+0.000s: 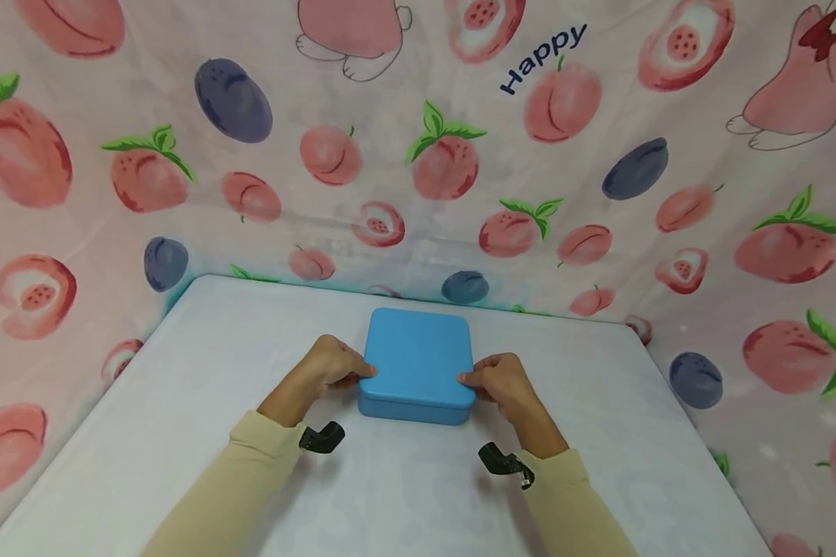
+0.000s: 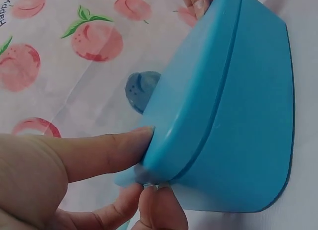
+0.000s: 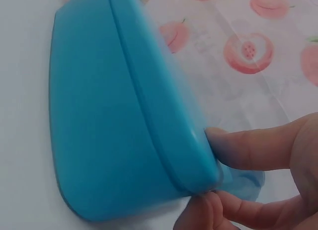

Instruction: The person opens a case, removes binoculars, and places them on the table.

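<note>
A blue rectangular box point(image 1: 418, 360) with rounded corners sits on the white table, its lid point(image 2: 194, 96) on top and a thin seam running round below it. My left hand point(image 1: 336, 363) pinches the lid at the box's left side, thumb on the top face and curled fingers under the lid's edge. On the opposite side my right hand point(image 1: 503, 381) grips the lid the same way, its thumb point(image 3: 248, 146) on top and fingertips point(image 3: 198, 212) beneath the rim. The inside of the box is hidden.
The white tabletop point(image 1: 404, 495) spreads around the box. A cloth point(image 1: 404, 201) printed with peaches and plums hangs behind the table and along both sides. A black wrist camera point(image 1: 323, 438) sits by the left cuff, another black camera point(image 1: 501, 461) by the right.
</note>
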A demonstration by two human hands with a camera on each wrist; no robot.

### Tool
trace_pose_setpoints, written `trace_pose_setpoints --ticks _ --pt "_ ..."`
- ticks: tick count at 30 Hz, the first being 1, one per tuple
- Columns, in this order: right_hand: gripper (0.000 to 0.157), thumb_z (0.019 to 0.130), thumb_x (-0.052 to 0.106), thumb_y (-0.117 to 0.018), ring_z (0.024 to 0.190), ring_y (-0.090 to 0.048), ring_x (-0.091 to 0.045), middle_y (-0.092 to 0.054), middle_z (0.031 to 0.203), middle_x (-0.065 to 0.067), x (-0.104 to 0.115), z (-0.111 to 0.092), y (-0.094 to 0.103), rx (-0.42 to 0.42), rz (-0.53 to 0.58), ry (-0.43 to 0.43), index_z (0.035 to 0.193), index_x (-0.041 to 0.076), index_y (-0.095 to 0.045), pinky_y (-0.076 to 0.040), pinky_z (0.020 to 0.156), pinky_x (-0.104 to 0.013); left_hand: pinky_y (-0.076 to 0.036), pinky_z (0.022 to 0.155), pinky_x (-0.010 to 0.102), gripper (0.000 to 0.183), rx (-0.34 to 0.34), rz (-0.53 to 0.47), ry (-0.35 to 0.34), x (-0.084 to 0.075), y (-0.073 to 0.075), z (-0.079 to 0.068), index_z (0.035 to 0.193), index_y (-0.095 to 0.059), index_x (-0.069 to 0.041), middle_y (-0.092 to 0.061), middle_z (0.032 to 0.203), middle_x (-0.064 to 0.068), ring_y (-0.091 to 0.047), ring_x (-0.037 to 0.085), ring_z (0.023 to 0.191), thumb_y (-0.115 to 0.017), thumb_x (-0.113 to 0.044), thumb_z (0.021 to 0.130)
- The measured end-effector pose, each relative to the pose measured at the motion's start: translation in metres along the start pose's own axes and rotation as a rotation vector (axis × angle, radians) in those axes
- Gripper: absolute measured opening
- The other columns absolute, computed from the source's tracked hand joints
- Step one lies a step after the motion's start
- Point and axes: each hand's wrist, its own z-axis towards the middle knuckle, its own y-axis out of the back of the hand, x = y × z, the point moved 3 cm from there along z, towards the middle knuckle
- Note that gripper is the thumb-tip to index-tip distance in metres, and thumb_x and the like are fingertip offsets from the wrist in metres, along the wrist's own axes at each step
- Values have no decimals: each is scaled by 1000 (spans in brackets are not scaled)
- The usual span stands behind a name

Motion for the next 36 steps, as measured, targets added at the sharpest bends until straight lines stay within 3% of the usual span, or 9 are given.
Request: trace_pose_setpoints --ticks 8,16,21,28,36 --pt "45 83 15 -78 83 -66 -19 -65 111 -18 7 -8 1 -1 38 42 122 -1 -60 -59 75 -29 -59 72 31 45 44 -75 -30 -6 6 -5 112 -59 0 -61 101 12 -61 20 77 -84 -16 78" --pt "56 83 17 -79 86 -71 -20 -63 109 -18 29 -22 -1 15 108 164 134 4 -58 -61 88 -37 -61 87 39 61 45 -148 -144 -21 21 -23 135 -49 2 -59 128 22 -72 21 92 -78 -17 84" --pt "56 83 19 -80 85 -67 -20 -63 106 -15 38 -30 -2 13 132 147 134 10 -60 -61 87 -34 -61 88 39 63 34 -139 -175 -21 32 -36 138 -49 4 -58 133 22 -73 24 99 -76 -20 87" --pt "53 85 16 -77 80 -67 -17 -60 105 -14 48 -37 -8 59 164 173 135 8 -59 -62 81 -30 -60 90 37 59 60 -169 -207 -13 49 -49 141 -47 5 -54 141 23 -71 25 106 -71 -13 91" --pt "56 87 11 -75 79 -65 -14 -59 95 -6 65 -46 -25 187 208 253 139 6 -55 -62 82 -29 -59 91 35 59 42 -187 -243 -5 77 -60 143 -45 5 -51 144 25 -70 22 107 -70 -11 91"
